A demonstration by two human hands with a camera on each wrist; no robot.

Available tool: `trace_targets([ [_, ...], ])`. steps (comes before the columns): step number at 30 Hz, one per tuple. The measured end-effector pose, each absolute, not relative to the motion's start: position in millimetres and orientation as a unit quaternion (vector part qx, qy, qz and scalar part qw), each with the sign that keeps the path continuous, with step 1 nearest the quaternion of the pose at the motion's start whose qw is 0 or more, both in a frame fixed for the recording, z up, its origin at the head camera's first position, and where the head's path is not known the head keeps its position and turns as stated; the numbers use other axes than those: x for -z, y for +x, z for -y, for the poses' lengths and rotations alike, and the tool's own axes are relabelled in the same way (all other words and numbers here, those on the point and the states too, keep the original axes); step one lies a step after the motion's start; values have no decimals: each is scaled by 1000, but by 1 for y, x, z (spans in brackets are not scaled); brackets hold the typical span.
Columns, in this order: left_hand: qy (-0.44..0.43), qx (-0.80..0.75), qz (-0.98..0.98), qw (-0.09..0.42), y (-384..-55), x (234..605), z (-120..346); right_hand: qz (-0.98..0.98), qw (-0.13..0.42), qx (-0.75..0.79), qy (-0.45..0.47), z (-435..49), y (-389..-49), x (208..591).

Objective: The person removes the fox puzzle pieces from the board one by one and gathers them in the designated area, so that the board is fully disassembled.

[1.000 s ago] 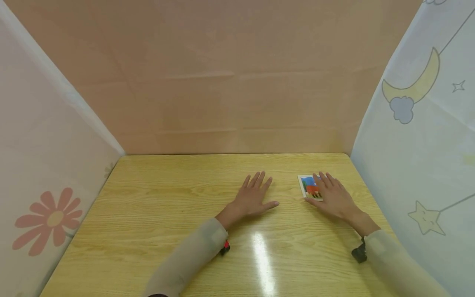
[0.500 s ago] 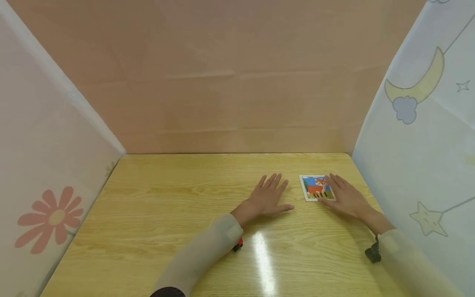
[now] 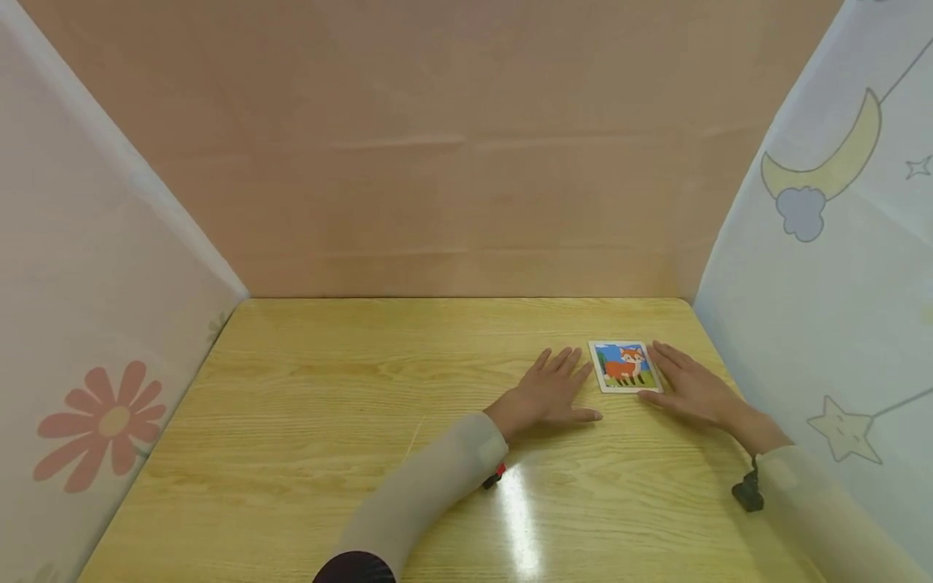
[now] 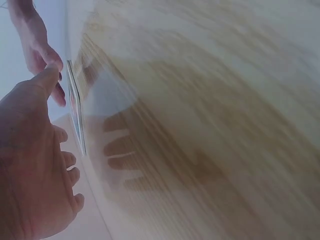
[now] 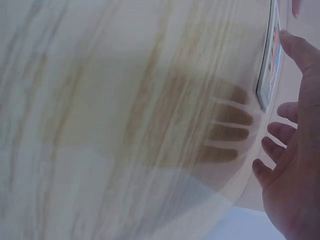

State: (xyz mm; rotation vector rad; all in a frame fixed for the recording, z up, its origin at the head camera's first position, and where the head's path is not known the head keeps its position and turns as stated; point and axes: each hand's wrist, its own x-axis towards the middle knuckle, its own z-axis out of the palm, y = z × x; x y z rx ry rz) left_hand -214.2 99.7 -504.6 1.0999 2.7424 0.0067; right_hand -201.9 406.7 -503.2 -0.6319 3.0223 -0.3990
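A square fox picture puzzle [image 3: 625,368] with a pale frame lies flat on the table's far right part. Just to its left is my left hand [image 3: 550,391], fingers spread and thumb pointing right, holding nothing. On the other side my right hand [image 3: 696,393] has its straight fingers at the puzzle's right edge and the thumb near its lower right corner; whether it touches cannot be told. In the left wrist view the puzzle [image 4: 76,107] appears edge-on beyond the left hand's fingers. The right wrist view shows the puzzle [image 5: 271,55] beside the right thumb.
The wooden table [image 3: 328,405] has a light glare near its front middle. A plain tan sheet [image 3: 466,162] stands behind it. Patterned white sheets wall off the left [image 3: 87,243] and right [image 3: 824,324]. Small black devices sit at both wrists.
My left hand has slid right, up beside the puzzle. My right hand has moved right off the puzzle's face to its right edge, uncovering the fox picture. The puzzle stays about where it was.
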Motion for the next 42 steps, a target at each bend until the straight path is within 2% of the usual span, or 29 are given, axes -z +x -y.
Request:
trace_targets([
  [8,390,6,-915,106,-211,495,-110,-963,-7,129,-236,-413,-203,506],
  [20,386,36,-912,131,-207,491,-116,-960,6,142,-241,-416,-205,508],
  [42,408,63,-904,115,-205,500,-107,-950,-27,147,-274,-412,-195,514],
])
